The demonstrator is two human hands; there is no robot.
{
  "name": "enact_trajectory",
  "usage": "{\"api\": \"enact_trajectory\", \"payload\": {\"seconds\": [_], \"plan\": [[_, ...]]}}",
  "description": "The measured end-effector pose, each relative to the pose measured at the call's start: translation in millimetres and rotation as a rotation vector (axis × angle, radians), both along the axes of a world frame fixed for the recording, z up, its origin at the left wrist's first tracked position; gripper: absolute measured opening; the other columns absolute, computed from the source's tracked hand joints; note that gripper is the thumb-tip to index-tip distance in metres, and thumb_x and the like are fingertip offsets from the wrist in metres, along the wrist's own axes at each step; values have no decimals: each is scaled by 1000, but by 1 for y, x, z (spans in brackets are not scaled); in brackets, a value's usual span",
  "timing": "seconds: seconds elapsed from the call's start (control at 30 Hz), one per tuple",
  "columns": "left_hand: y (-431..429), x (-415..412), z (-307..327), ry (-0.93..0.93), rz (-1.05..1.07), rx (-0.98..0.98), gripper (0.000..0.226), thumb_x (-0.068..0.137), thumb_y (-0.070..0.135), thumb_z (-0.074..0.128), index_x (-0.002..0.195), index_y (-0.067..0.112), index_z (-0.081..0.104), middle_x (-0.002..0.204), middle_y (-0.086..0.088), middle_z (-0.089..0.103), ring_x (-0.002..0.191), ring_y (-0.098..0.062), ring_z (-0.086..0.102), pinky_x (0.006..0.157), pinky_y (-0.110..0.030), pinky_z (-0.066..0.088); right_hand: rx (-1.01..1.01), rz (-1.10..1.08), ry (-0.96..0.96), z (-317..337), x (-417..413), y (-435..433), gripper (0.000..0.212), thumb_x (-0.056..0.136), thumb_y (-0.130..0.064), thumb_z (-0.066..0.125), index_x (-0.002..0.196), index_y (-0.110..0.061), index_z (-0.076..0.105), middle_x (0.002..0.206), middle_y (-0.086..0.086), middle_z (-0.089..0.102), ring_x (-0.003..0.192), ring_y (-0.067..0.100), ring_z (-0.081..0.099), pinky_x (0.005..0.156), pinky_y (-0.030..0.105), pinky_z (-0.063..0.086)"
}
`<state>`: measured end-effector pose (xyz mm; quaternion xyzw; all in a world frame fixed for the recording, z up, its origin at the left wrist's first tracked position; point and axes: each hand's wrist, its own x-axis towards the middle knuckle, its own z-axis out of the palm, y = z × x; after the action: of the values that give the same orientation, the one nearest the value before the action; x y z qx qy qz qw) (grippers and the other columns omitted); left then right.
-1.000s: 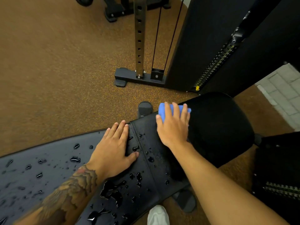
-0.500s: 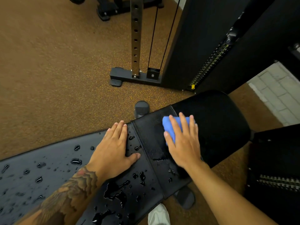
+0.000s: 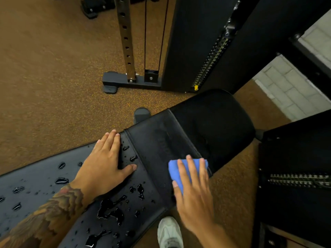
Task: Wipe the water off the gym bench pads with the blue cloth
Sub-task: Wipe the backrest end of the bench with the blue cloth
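Compared with the frame half a second earlier, the blue cloth (image 3: 180,171) is drawn from the middle of the short seat pad (image 3: 157,145) down to its near edge, right of centre in the frame. The right hand (image 3: 194,192) is laid on it with fingers straight and slightly spread, pressing it flat to the pad; nothing is pinched. The stretch of seat pad above the cloth is now seen dull and smeared, where drops lay a second ago. The left hand (image 3: 105,165) is kept where it was, palm down and fingers straight, at the end of the long back pad (image 3: 35,190), its thumb reaching toward the seam between the two pads.

Water drops (image 3: 111,212) are scattered over the long pad and the lower left part of the seat pad, with a larger puddle at lower centre. A rounded black cushion (image 3: 215,122) is seen to the right of the seat pad. A bench foot (image 3: 141,113) shows above the pad on the brown speckled floor (image 3: 44,68). A perforated upright (image 3: 125,38) and a weight stack (image 3: 211,63) stand at the top. The lower part of the cloth is covered by the right hand.

Counted: two hands, one cloth, two wet pads, one pale shoe (image 3: 169,233) at the bottom edge, two cables (image 3: 162,33) beside the upright.
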<state>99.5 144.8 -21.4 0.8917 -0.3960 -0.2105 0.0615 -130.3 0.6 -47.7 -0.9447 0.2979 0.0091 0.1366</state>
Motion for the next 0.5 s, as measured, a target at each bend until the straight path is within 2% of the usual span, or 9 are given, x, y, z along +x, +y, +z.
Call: {"api": "enact_trajectory", "payload": {"seconds": [0.07,0.2,0.23,0.37,0.5], "plan": [[0,0,0,-3,-2,2,119,62,86,15,152,10,-4,160,-2,-10,146,-17,-11,113,-27,-10,-23,-68,-8,-1,0,-22,56,101,-48,20,151,-24,26,158,9,25,147,40,11,111,57,30],[-2,-1,0,-16,-2,8,120,62,86,16,152,10,-2,160,-3,-9,147,-18,-9,113,-27,-8,-63,-203,-43,-4,46,-37,55,99,-45,29,146,-18,37,154,12,33,143,45,18,111,61,25],[-2,-2,-1,-16,0,8,120,62,86,17,152,10,-2,160,-3,-9,147,-18,-8,114,-28,-6,-57,-174,-56,-3,57,-29,55,99,-45,30,147,-18,37,155,12,32,144,45,16,113,61,22],[-1,-3,-1,-6,22,4,119,63,85,26,153,11,1,161,0,-7,147,-16,-7,114,-27,-4,37,176,-84,2,44,26,58,98,-43,34,151,-21,28,160,7,24,148,39,4,117,56,18],[-3,-1,3,17,12,28,118,65,85,28,152,11,-4,160,1,-11,146,-13,-12,114,-26,-6,109,190,-117,-4,-8,18,57,94,-33,44,148,-19,33,159,3,26,149,35,6,113,54,27]]}}
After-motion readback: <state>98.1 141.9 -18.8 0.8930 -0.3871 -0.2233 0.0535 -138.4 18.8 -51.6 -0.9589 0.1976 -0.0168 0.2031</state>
